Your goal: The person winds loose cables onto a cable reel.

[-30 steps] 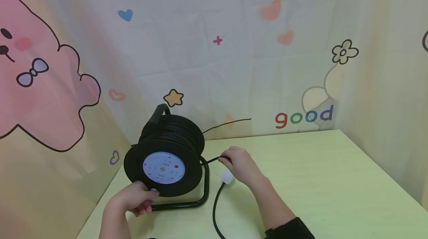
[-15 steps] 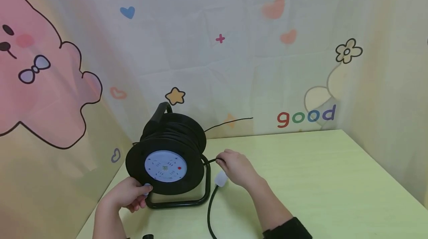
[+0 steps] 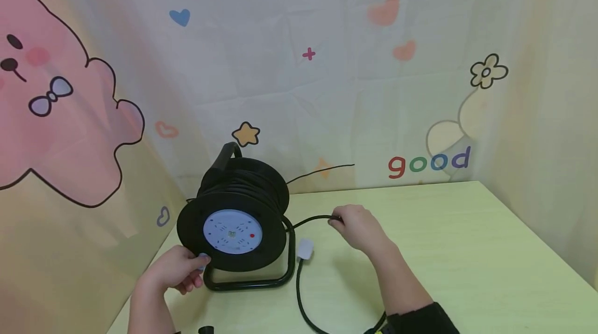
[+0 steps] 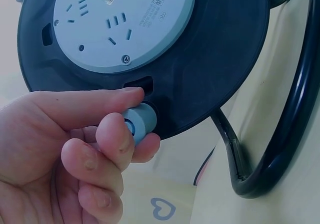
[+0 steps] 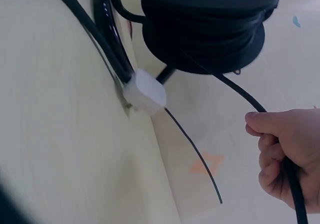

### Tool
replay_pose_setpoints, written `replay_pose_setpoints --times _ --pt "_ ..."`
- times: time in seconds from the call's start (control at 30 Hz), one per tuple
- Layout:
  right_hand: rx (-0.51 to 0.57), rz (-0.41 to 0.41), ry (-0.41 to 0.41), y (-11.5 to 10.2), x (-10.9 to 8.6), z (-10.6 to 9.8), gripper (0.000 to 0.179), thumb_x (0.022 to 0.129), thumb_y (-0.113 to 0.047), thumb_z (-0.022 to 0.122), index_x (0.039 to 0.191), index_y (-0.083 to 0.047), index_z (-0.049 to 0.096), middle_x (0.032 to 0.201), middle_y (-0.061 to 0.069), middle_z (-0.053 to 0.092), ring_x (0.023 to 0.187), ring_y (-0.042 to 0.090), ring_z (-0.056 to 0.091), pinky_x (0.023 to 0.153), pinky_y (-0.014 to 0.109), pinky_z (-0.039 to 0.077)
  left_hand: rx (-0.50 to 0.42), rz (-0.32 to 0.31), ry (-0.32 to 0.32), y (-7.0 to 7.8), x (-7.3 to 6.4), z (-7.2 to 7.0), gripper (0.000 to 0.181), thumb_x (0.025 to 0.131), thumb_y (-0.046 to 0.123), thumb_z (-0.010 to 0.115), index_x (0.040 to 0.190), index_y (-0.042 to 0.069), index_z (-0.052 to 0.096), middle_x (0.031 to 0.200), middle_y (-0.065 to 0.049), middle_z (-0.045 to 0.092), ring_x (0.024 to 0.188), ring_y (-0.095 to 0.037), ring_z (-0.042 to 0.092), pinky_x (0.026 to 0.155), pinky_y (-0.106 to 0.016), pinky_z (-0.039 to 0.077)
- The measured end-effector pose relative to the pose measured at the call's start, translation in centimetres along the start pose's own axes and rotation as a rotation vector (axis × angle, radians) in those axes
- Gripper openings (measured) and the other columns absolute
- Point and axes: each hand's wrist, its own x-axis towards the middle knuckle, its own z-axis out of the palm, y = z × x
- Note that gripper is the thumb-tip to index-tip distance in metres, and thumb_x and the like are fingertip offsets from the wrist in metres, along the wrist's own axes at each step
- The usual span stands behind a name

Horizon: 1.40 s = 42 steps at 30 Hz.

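Observation:
A black cable reel [image 3: 243, 188] stands on its tubular frame, its drum wound with black cable and a pale socket panel [image 3: 232, 231] on the front disc. My left hand [image 3: 176, 269] pinches a small light-blue crank knob [image 4: 142, 120] at the disc's lower edge, between thumb and fingers. To the reel's right, my right hand [image 3: 359, 227] grips the black cable [image 3: 310, 219], which arcs from the drum into the curled fingers. The white plug [image 3: 306, 249] lies beside the frame, its cord looping toward the table's near edge.
The pale green table [image 3: 444, 240] meets a printed curtain [image 3: 327, 95] at the back and sides. A small black cylindrical object [image 3: 206, 330] shows at the bottom edge. A thin black line [image 3: 322, 170] runs along the curtain behind the reel.
My right hand first eased left toward the reel, then moved right, and more cable now spans between it and the drum. The left hand shifted slightly left with the knob; the plug moved left.

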Motion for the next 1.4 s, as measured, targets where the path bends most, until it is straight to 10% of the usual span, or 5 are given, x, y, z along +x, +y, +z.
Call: replay_pose_setpoints --times 0.8,1.4 --pt "-0.085 0.166 0.089 7.9 -3.1 -6.3 0.017 0.095 -0.028 0.06 0.094 -0.012 0.068 0.081 0.0 0.065 0.067 0.017 0.055 0.057 0.038 0.047 0.013 -0.028 0.117 0.3 -0.6 -0.5 0.04 0.097 0.028 0.056 0.068 0.001 0.058 0.057 -0.007 0.06 0.047 -0.016 0.051 0.048 -0.03 0.047" --pt "-0.079 0.101 0.207 8.1 -3.0 -6.0 0.018 0.094 -0.032 0.062 0.09 -0.016 0.07 0.076 -0.004 0.062 0.067 0.017 0.054 0.058 0.039 0.045 0.018 -0.016 0.161 0.7 -0.9 -0.7 0.042 0.097 0.028 0.056 0.066 0.0 0.06 0.056 -0.007 0.059 0.047 -0.016 0.051 0.048 -0.03 0.047"
